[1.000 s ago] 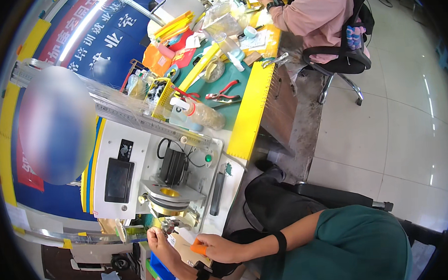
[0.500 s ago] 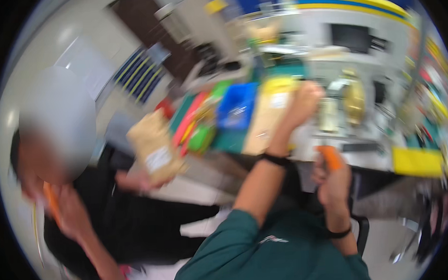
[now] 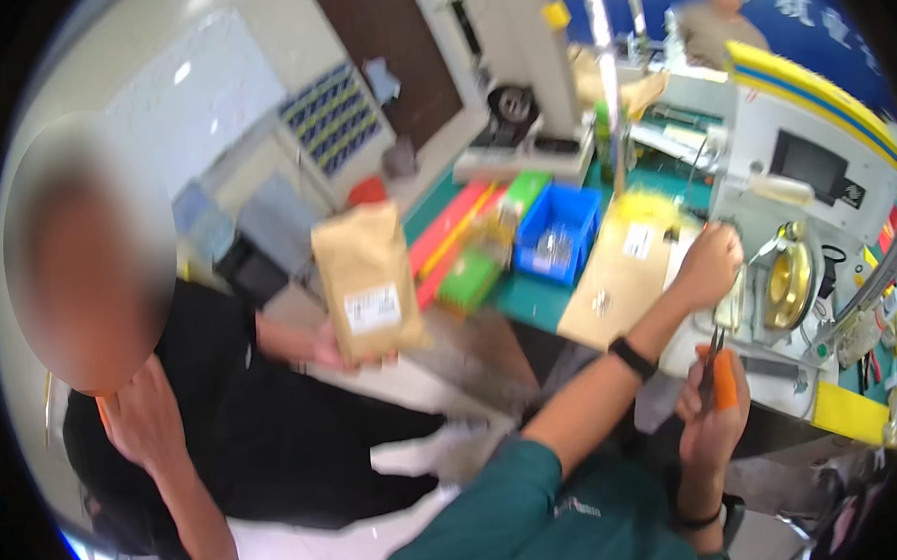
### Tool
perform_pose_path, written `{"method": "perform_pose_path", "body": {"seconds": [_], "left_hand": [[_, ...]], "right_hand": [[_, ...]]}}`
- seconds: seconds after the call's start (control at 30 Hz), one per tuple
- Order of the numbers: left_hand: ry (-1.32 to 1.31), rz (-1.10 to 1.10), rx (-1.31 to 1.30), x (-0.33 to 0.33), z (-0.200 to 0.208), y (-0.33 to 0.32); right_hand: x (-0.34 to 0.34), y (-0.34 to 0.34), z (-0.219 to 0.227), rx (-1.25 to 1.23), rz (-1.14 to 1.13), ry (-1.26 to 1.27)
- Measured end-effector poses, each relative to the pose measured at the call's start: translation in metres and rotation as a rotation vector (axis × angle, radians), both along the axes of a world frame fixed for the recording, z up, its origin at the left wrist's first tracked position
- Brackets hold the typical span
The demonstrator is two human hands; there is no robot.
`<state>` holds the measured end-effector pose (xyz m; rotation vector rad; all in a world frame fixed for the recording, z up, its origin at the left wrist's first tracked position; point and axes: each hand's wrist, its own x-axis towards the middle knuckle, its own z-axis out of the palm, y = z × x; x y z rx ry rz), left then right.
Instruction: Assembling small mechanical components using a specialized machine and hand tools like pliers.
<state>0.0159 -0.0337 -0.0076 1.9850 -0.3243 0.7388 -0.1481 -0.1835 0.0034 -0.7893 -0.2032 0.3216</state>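
My right hand (image 3: 705, 419) is closed round a pair of orange-handled pliers (image 3: 724, 380), their dark jaws pointing up and away from me. Farther forward, my left hand (image 3: 710, 266) is closed in a fist by the front of the white machine; whatever it may hold is hidden. Just left of that fist lies a brown paper sheet or envelope (image 3: 609, 283) with a white label, small clear bits and yellow material at its far end. Beside my hands, the machine (image 3: 758, 251) carries a round, gold-coloured part (image 3: 791, 285).
At left a person in black holds out a brown paper bag (image 3: 363, 259) with a white label; their other hand (image 3: 146, 418) is raised with something orange. A blue bin (image 3: 576, 214) of small clear parts and green and red boxes (image 3: 466, 282) sit on the green mat. Another person (image 3: 723, 28) is behind.
My view has swung left, so the bench and my hands appear farther right. The pliers' jaws now show clearly. The other person's paper bag appears more upright.
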Motion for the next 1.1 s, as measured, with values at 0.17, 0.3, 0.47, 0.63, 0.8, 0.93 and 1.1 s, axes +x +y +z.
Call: {"method": "perform_pose_path", "body": {"seconds": [0.17, 0.3, 0.47, 0.63, 0.8, 0.93, 1.1], "left_hand": [[-0.017, 0.083, -0.081, -0.007, -0.01, 0.011], [-0.022, 0.094, -0.095, -0.006, -0.004, 0.013], [0.002, 0.059, -0.105, -0.011, 0.0, 0.014], [-0.012, 0.046, -0.128, -0.018, -0.003, 0.011], [-0.088, 0.063, -0.139, -0.017, -0.004, 0.006], [-0.083, 0.042, -0.148, -0.011, -0.009, 0.002], [-0.07, 0.0, -0.076, -0.006, -0.015, 0.019]], "right_hand": [[0.006, 0.009, -0.015, -0.154, 0.017, 0.02], [0.017, 0.012, -0.009, -0.107, 0.01, 0.024], [0.024, 0.017, -0.016, -0.184, 0.003, 0.001], [0.023, 0.015, -0.017, -0.22, 0.022, -0.007], [0.025, 0.015, -0.017, -0.214, -0.043, -0.068], [0.031, 0.014, -0.013, -0.236, -0.132, -0.058], [0.056, 0.013, -0.004, -0.099, -0.059, 0.154]]}}
